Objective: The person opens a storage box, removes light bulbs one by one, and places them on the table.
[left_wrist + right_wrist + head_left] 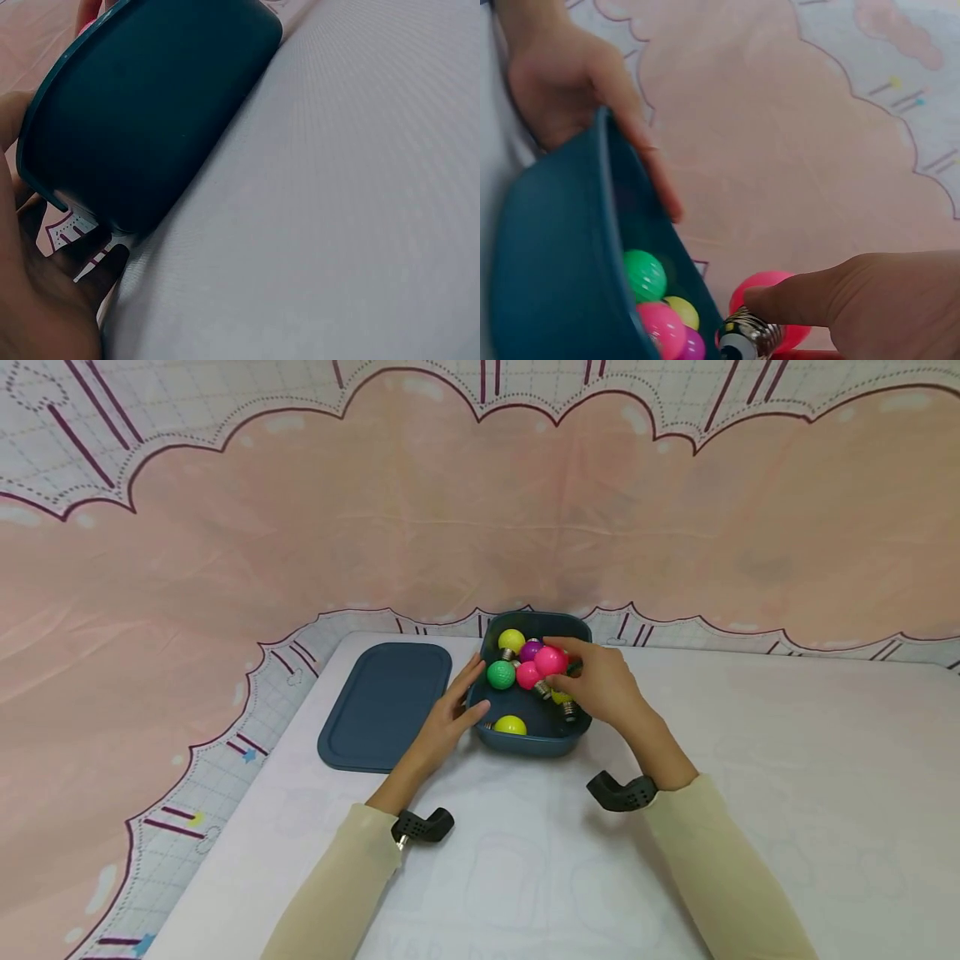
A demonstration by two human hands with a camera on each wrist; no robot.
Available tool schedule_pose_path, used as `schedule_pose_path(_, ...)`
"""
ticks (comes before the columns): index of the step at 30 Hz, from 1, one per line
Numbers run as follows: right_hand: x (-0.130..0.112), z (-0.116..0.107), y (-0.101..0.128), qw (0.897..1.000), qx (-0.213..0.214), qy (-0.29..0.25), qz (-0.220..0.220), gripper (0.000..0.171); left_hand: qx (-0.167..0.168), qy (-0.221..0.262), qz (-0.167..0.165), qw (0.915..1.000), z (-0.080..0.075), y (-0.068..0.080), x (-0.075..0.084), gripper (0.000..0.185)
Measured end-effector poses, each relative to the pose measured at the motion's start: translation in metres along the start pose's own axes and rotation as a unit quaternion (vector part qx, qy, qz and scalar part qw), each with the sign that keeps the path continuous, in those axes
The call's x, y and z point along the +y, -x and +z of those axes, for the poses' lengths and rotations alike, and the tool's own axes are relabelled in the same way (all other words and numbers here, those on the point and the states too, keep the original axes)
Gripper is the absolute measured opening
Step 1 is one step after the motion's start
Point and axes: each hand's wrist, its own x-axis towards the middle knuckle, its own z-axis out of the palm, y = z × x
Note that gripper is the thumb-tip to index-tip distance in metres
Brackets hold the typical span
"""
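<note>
Now right hand (600, 685) pinches pink bulb (551, 660) over blue box (528, 742); left hand (450, 714), fingers straight, steadies the box's left wall. Best lift straight, clear of other bulbs.

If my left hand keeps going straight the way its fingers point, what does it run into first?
The left hand already touches the near-left wall of the dark blue box; pushing on would likely meet the green bulb inside, though depth is hard to judge.

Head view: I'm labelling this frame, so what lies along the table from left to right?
Dark blue lid → left hand → dark blue bin of coloured bulbs → right hand, holding a pink bulb.
</note>
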Motion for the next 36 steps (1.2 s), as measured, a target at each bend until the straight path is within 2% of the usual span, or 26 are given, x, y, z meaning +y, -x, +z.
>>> schedule_pose_path(12,0.019,-0.022,-0.001,0.997,0.064,-0.045,0.019,0.056,0.002,0.001,-0.003,1.0,0.0,0.0,0.001,0.057)
schedule_pose_path(28,0.061,-0.032,-0.003,0.984,0.136,-0.058,0.099,0.06,0.0,0.001,0.002,1.0,0.0,0.0,0.0,0.057)
schedule_pose_path(36,0.077,-0.032,-0.002,0.975,0.149,-0.084,0.142,0.062,0.001,-0.002,-0.003,1.0,0.0,0.0,0.001,0.057)
